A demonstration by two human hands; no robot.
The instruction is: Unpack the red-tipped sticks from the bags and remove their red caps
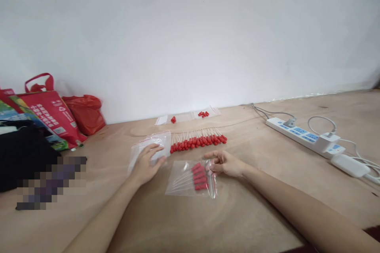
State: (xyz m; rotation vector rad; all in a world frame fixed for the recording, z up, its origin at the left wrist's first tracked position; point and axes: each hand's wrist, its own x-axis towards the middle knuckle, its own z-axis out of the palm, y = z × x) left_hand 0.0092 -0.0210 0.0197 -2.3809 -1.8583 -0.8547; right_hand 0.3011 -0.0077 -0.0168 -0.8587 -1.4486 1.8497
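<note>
My left hand (147,163) lies flat, fingers spread, on a stack of empty clear zip bags (154,144) with red seal strips. My right hand (223,163) rests at the open end of a filled clear bag (190,184), fingers loosely curled and touching its edge. That bag holds several wooden sticks with red tips (199,176). Just beyond both hands, a row of loose red-tipped sticks (198,139) lies on the wooden table (237,213). Further back, two more clear bags (190,117) hold a few loose red tips.
A white power strip (299,132) with a plugged charger and cables lies to the right. At the left stand a red shopping bag (52,116), a red plastic bag (84,112) and a black object (20,154). A white wall runs behind.
</note>
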